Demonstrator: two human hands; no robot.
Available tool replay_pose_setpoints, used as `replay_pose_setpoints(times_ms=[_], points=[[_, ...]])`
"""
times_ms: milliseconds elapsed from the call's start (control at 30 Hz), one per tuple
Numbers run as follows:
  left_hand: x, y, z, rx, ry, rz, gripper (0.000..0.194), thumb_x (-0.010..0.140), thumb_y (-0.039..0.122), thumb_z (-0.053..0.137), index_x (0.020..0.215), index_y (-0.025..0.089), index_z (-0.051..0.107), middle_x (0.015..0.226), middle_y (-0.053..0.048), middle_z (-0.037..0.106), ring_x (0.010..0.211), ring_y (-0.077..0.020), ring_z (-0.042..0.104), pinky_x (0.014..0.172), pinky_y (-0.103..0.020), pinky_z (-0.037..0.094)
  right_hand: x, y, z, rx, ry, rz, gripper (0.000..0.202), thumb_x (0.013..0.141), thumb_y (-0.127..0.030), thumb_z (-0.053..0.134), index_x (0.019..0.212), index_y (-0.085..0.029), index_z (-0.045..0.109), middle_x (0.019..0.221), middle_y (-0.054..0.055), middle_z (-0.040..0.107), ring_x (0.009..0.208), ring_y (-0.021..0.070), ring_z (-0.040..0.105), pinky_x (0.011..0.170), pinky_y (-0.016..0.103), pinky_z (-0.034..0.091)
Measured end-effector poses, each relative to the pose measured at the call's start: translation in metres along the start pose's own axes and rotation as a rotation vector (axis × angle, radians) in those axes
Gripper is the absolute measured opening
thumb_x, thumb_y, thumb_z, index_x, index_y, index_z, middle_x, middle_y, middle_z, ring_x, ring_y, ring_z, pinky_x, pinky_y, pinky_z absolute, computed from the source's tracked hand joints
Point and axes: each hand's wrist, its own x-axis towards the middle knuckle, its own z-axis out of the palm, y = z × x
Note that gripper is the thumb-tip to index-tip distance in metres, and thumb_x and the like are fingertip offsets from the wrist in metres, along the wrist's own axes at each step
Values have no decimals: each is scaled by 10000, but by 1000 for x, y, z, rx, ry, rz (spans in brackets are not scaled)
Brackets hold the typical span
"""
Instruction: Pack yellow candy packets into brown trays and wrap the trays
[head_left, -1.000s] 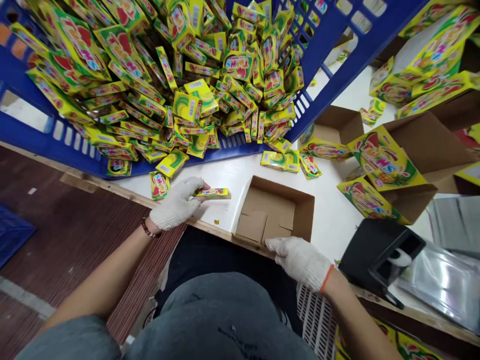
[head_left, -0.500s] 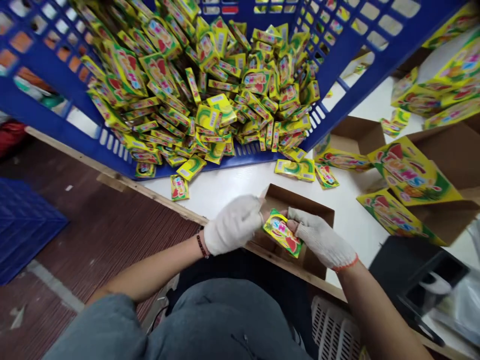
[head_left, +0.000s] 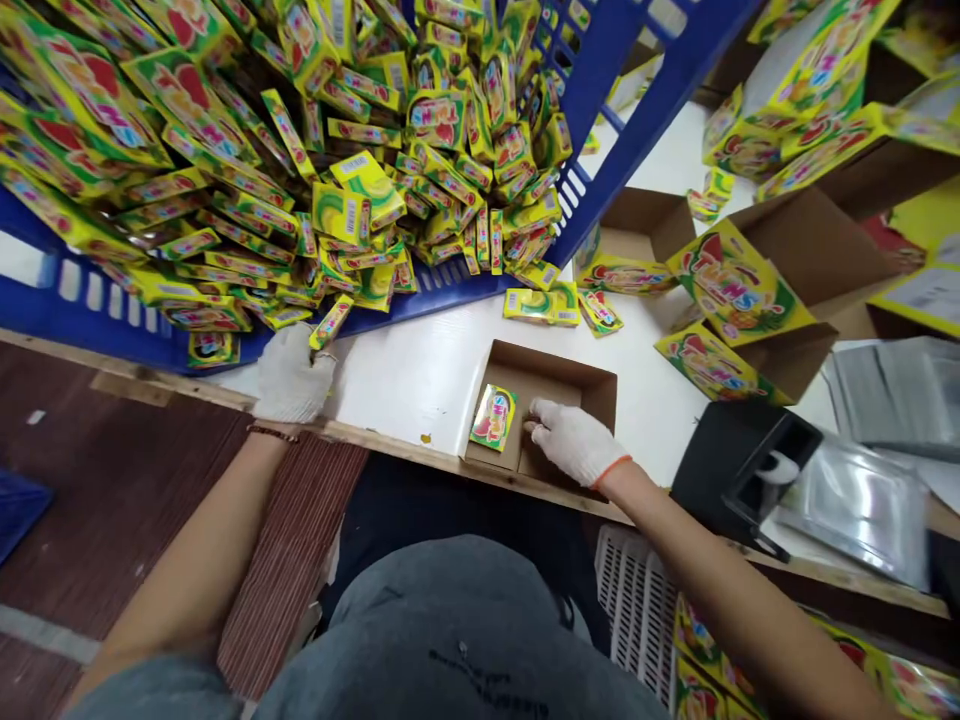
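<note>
My left hand [head_left: 291, 376], in a white knit glove, is at the lip of the blue crate with its fingers closed on a small yellow candy box [head_left: 330, 322], which is tilted on edge. A shallow brown carton [head_left: 577, 372] stands in front of me on the white tabletop. Inside its left end lies one candy box [head_left: 493, 418], printed side up. My right hand [head_left: 574, 440], also gloved, reaches into the same carton, to the right of that box. Its fingers are slightly bent, and nothing shows between them.
The blue crate [head_left: 465, 292] holds a heap of candy boxes. Loose boxes [head_left: 541, 305] lie by its corner. Printed cartons [head_left: 739, 285] stand to the right, near a black tape dispenser [head_left: 739, 480] and clear plastic packaging [head_left: 862, 510]. A white basket [head_left: 637, 600] is below the table edge.
The candy box held between both hands now lies in the carton, released. My left hand has moved left to the crate's lip and gripped another box. The view has shifted right.
</note>
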Motion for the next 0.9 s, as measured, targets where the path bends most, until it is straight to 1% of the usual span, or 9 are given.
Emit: replay_pose_setpoints(times_ms=[100, 167, 300, 367, 467, 567, 733, 800, 900], points=[[-16, 27, 2, -204, -29, -105, 296, 770, 467, 636, 711, 237, 459, 686, -26, 519, 729, -222, 556, 639, -355, 411, 6, 1, 0, -386, 173, -306, 416, 933, -147, 433, 1319, -249, 551, 1261, 146, 633, 958, 245, 628, 756, 344, 436], [-30, 51, 9, -356, -136, -126, 347, 821, 555, 577, 833, 214, 513, 736, -14, 585, 656, -177, 568, 584, -323, 456, 22, 0, 2, -514, 210, -493, 456, 958, -142, 413, 1374, -296, 520, 1415, 151, 540, 1124, 286, 580, 850, 405, 444], [-59, 97, 27, -888, -469, -297, 573, 760, 600, 696, 1095, 169, 521, 900, -38, 671, 637, -133, 634, 548, -265, 532, 49, -3, -2, -609, 184, -626, 408, 970, -177, 427, 1342, -288, 549, 1466, 133, 502, 1244, 304, 514, 919, 452, 433], [-69, 110, 35, -1038, -549, -359, 617, 730, 588, 750, 1118, 168, 521, 923, -40, 674, 649, -127, 648, 551, -246, 545, 46, -2, -8, -589, 155, -629, 412, 932, -176, 467, 1331, -231, 556, 1388, 145, 558, 1197, 304, 542, 893, 434, 435], [-76, 119, 42, -1123, -570, -372, 599, 754, 595, 739, 1118, 161, 546, 949, -53, 683, 724, -145, 665, 597, -255, 569, 25, -1, -11, -465, 97, -462, 459, 812, -222, 593, 1262, -136, 585, 1221, 175, 631, 1031, 308, 602, 798, 399, 434], [-77, 121, 47, -1122, -556, -382, 584, 760, 591, 737, 1108, 151, 570, 968, -62, 689, 771, -156, 662, 626, -262, 570, 7, 0, -1, -268, 20, -284, 461, 775, -296, 652, 1209, -145, 610, 1130, 153, 651, 911, 270, 611, 724, 354, 416], [-74, 121, 47, -1051, -568, -362, 567, 755, 603, 730, 1064, 147, 596, 873, -35, 679, 703, -142, 628, 584, -242, 522, 3, 12, 19, -19, -66, -443, 215, 873, -271, 571, 1046, -187, 666, 1147, 115, 608, 977, 228, 587, 833, 348, 445], [-75, 122, 44, -1026, -545, -338, 555, 751, 589, 737, 1057, 151, 590, 862, -27, 674, 687, -136, 619, 590, -243, 511, 3, 15, 20, 168, 1, -490, 208, 882, -258, 531, 1028, -192, 664, 1128, 103, 609, 1003, 226, 583, 898, 368, 452], [-83, 128, 42, -1006, -533, -279, 520, 739, 569, 749, 1012, 162, 575, 848, -15, 670, 706, -139, 621, 632, -254, 517, -1, 7, 18, 606, 102, -457, 340, 891, -362, 526, 1182, -200, 592, 1142, 96, 642, 1038, 243, 604, 908, 393, 485]])
